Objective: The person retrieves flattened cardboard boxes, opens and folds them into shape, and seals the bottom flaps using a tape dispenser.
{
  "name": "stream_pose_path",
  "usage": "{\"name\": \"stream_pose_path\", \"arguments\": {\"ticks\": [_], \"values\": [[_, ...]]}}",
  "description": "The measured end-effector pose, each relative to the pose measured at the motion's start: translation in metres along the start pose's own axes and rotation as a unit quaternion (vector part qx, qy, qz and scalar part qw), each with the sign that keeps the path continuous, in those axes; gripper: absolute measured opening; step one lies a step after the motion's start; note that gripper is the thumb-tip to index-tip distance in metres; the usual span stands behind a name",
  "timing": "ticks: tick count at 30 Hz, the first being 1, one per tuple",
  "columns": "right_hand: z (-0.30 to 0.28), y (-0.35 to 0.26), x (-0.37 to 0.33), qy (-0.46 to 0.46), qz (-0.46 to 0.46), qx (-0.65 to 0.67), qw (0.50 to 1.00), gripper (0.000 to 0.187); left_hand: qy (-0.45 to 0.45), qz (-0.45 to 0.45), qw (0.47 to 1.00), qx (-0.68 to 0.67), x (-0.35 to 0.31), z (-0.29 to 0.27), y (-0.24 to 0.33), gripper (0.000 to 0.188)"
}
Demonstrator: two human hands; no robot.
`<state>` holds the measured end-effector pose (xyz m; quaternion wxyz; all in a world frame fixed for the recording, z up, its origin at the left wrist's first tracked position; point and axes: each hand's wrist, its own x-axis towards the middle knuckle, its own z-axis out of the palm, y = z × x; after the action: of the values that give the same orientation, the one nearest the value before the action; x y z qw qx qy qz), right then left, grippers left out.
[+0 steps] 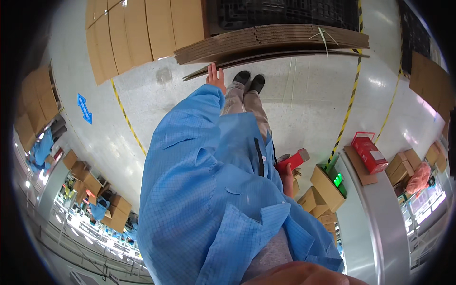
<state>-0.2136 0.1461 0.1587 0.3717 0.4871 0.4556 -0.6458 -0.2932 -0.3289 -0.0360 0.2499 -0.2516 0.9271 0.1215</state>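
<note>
My left hand [216,79] reaches forward with its fingers stretched out and apart. Its fingertips are at the near edge of a flat cardboard sheet [266,58]; I cannot tell if they touch it. Behind that sheet stands a thick stack of flattened cardboard boxes [275,39], with a pale strap [323,37] tied round its right part. Low at my right side, my right hand [288,179] is closed around a red, block-like object [293,161] with a greyish end. Its exact kind does not show, and my blue sleeve partly hides the hand.
Tall cartons [137,35] stand at the front left, beside a black plastic pallet [285,14]. A grey bench [365,209] on the right carries a red box [370,154]. Open cartons [327,187] stand beside it. Yellow-black tape [351,102] marks the floor.
</note>
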Motion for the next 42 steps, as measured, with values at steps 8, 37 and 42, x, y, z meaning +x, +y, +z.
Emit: {"name": "stream_pose_path", "arguments": {"ticks": [8,37,42], "values": [[0.002,-0.045,0.014,-0.018,0.054,-0.069,0.996,0.058,-0.133,0.012,0.990,0.044,0.046,0.068,0.006,0.056],[0.125,-0.005,-0.006,-0.298,-0.129,-0.769,0.551,0.043,0.075,-0.283,0.905,-0.309,-0.699,0.142,0.041,0.031],[0.165,0.092,-0.003,-0.404,-0.045,-0.727,0.554,0.037,0.103,-0.398,0.844,-0.344,-0.769,0.136,0.086,0.027]]}}
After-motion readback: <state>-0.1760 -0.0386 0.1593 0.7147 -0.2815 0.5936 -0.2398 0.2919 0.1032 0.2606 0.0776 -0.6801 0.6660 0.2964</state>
